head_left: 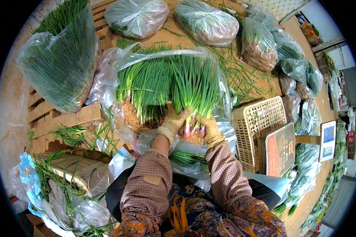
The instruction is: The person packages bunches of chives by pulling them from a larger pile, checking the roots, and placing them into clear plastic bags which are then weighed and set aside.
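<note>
A bunch of green onions [194, 85], with pinkish-white bulbs and stringy roots, stands between my gloved hands. My left hand [174, 120] closes round the bunch's left side, just above the bulbs. From the right, my right hand [210, 130] grips the same stems low down. More green onions [144, 85] stand packed to the left, their brown roots toward me. A clear plastic bag [221, 100] lies opened around them, its edge folded back behind the leaf tips. Below my hands more green leaves [188, 158] show through plastic.
A cream plastic crate [245, 118] and a scale with a metal plate [279, 150] and display [327, 141] stand at the right. Filled bags [136, 17] line the back; a large bag of onions [61, 67] leans on a wooden pallet [67, 120]. Plastic scraps [87, 209] lie at lower left.
</note>
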### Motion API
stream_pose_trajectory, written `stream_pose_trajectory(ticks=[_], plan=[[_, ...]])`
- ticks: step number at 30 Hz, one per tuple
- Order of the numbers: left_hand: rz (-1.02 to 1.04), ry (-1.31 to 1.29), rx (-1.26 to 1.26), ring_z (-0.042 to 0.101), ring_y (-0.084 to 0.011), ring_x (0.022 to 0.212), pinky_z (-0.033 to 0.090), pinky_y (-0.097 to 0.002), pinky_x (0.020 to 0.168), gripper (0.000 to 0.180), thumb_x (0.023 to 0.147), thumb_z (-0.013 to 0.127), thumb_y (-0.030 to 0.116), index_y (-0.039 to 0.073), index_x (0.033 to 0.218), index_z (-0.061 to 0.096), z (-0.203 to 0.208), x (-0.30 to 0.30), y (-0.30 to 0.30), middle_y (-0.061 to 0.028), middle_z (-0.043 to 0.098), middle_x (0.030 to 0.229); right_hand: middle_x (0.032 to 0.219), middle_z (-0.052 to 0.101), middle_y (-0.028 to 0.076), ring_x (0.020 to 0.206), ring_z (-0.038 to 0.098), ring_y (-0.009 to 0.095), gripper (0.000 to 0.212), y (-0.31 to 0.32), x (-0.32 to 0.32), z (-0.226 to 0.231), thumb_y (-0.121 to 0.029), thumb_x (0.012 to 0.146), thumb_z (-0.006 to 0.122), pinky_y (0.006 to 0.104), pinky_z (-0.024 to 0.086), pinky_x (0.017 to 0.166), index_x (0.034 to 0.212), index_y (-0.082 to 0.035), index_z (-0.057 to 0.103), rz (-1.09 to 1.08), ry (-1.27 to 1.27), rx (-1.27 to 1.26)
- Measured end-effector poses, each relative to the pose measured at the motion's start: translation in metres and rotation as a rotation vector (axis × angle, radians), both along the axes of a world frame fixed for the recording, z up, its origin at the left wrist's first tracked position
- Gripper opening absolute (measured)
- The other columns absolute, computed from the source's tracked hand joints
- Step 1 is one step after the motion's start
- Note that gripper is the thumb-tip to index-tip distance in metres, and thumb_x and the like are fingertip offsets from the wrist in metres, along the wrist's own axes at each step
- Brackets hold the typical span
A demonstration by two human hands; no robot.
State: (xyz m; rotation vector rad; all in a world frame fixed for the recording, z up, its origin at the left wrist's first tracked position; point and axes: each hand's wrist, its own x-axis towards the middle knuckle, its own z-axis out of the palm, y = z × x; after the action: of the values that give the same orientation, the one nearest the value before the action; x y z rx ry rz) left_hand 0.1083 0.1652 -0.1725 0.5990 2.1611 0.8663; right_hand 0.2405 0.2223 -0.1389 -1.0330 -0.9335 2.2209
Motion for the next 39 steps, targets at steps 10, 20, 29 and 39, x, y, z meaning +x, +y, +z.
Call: stream_pose_trajectory(ticks=[10,20,29,39], plan=[[0.43,-0.947,0.725,0.054,-0.0156,0.054,0.041,-0.0276,0.039,0.03,0.08,0.052,0.024,-0.001,0.096,0.056,-0.044,0.021,-0.012,-0.0093,0.06,0.076,0.08,0.059,0.006,0.063,0.057,0.017,0.021,-0.001,0.011,-0.04,-0.012,0.08,0.06,0.0289,0.047,0.049,0.099,-0.004,0.054,-0.178,0.014,-0.284],[0.718,-1.661,0.875,0.056,-0.017,0.078,0.051,-0.0245,0.053,0.034,0.081,0.048,0.025,0.001,0.102,0.055,-0.053,0.009,-0.028,-0.0116,0.058,0.091,0.092,0.059,0.008,0.081,0.059,0.021,0.023,-0.008,0.012,-0.058,-0.016,0.079,0.062,0.0391,0.054,0.066,0.099,-0.007,0.055,-0.321,0.173,-0.638],[0.341,-1.053,0.403,0.054,-0.0203,0.061,0.045,-0.0342,0.052,0.031,0.083,0.048,0.031,0.003,0.094,0.057,-0.027,-0.003,-0.021,-0.0106,0.058,0.08,0.101,0.059,0.013,0.09,0.058,0.027,0.034,-0.002,0.015,-0.044,-0.019,0.081,0.055,0.0426,0.048,0.082,0.109,0.001,0.051,0.128,0.101,-0.53],[0.119,0.285,0.287,0.041,-0.0343,0.114,0.033,-0.0384,0.095,0.073,0.077,0.055,0.05,-0.003,0.124,0.035,-0.035,0.004,-0.004,-0.0232,0.041,0.124,0.088,0.061,0.01,0.073,0.061,0.021,0.032,-0.006,0.028,-0.03,-0.004,0.071,0.061,0.0354,0.051,0.061,0.102,0.0,0.054,0.042,0.044,-0.289]])
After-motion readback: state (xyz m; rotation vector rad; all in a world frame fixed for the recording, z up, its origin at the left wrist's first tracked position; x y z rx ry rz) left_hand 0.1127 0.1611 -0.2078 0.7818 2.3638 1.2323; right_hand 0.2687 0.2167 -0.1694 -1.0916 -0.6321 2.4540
